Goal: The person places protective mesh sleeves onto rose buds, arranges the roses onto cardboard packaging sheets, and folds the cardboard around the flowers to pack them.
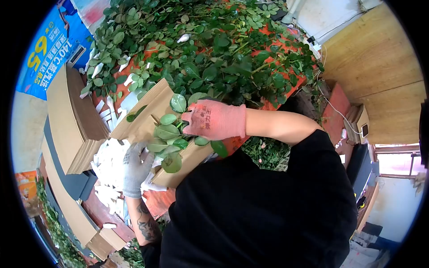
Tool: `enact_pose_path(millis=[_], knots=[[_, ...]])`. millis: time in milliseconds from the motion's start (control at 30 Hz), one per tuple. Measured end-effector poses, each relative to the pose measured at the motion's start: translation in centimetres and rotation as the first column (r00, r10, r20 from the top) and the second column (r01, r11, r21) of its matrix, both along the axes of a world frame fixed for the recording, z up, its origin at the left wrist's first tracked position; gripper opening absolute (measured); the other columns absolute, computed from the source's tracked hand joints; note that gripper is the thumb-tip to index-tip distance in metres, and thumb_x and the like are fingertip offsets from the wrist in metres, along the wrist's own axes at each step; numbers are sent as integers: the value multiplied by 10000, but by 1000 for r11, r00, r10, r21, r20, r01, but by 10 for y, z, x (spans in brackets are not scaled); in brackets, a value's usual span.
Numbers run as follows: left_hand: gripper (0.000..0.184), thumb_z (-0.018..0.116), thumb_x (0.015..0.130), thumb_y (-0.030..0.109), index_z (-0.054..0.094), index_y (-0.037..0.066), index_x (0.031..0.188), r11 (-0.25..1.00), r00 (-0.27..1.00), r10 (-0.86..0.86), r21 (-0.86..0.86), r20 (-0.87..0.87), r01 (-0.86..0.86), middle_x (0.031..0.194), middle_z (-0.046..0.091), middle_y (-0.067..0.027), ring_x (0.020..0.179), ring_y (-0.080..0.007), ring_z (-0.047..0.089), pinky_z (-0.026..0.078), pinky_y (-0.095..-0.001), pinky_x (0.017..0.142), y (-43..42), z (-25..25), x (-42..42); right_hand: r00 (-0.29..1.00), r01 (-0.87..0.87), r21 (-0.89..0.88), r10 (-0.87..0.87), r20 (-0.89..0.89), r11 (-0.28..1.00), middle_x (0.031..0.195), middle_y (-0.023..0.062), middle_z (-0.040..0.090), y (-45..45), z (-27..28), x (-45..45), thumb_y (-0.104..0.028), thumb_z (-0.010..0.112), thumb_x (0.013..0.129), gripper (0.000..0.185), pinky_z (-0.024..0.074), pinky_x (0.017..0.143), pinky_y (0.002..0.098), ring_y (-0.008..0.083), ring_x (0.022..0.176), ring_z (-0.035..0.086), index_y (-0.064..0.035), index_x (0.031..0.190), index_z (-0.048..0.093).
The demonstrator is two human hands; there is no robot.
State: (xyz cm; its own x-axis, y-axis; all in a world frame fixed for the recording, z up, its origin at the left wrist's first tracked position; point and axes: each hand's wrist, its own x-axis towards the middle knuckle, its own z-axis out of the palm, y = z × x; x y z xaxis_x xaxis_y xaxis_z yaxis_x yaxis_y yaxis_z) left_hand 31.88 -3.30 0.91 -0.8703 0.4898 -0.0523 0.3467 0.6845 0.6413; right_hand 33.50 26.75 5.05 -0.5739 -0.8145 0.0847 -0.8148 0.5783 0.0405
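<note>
Green, glossy leafy stems [168, 132] over the folded cardboard [155, 101], between both hands. Right hand [213, 119], in pink glove: fingers curled around the stems, close against the foliage. Left hand [135, 169], in pale glove: fingers bent just beside the leaves, near the pile of white pieces [106, 166]; impossible to tell whether holding anything. Expect a light load, with springy stalks and soft leaves, probably slippery and easily torn. Grasp by the stalks, not the leaf blades. Avoid crushing foliage against the cardboard edge.
</note>
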Motion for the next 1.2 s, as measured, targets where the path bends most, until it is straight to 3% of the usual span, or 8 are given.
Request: enact_pose_path(millis=[233,300,367,667,800,1000,1033,1200], knots=[[334,613,705,178,601,44,1012,997,989,3,-82,-145,-15,872,583,-170,868,-358,564,445,-451,762,14,8,-1,930,145,-48,-119,347,988,804,115,615,0,20,-5,-120,512,748,201,497,784,370,243,843,622,-108,932,592],[335,614,703,176,600,41,1009,997,991,27,-66,-130,-36,884,583,-173,871,-361,563,444,-453,766,13,1,-1,935,258,-306,-157,318,917,974,105,655,18,2,-26,-122,527,735,318,498,825,402,312,898,618,-96,1042,606],[337,618,697,174,596,31,1001,998,989,26,-61,-144,-35,900,584,-178,873,-367,561,443,-456,769,10,-4,-3,915,384,-194,-344,211,903,943,89,649,26,0,-47,-112,558,746,257,487,839,393,297,903,616,-107,994,626],[407,698,677,197,557,60,1034,998,852,28,-28,-524,-49,997,551,-135,937,-337,526,404,-448,812,13,11,4,887,196,-196,-89,453,961,969,95,611,2,8,-52,-159,619,736,277,486,824,370,287,943,604,-87,1001,587],[477,709,634,106,564,42,1084,992,809,122,40,-575,-121,1059,561,-151,995,-346,522,407,-440,857,24,33,15,876,309,10,-288,387,951,1057,92,589,-8,2,-48,-165,633,722,386,449,904,376,295,995,576,-90,1095,574],[490,685,712,201,569,56,1165,990,921,-137,-34,-364,133,1030,583,-169,1005,-372,539,406,-461,895,37,20,52,954,300,45,-299,-19,953,1186,114,545,-2,-17,-38,-194,594,774,480,428,944,376,271,1081,542,-96,1236,506],[489,675,726,244,579,68,1172,981,927,-173,-146,-332,131,1048,586,-150,1027,-351,534,407,-451,894,36,15,52,938,176,-181,-220,-268,968,1032,107,591,-1,-13,-33,-156,515,775,434,452,862,355,248,957,582,-104,1205,537],[479,646,761,320,596,84,1175,973,950,-179,-190,-256,132,1128,584,-120,1080,-332,521,401,-445,916,35,8,51,868,488,7,-484,-114,873,1159,157,567,17,48,-25,-143,561,745,453,471,903,390,295,1073,555,-169,1197,572]])
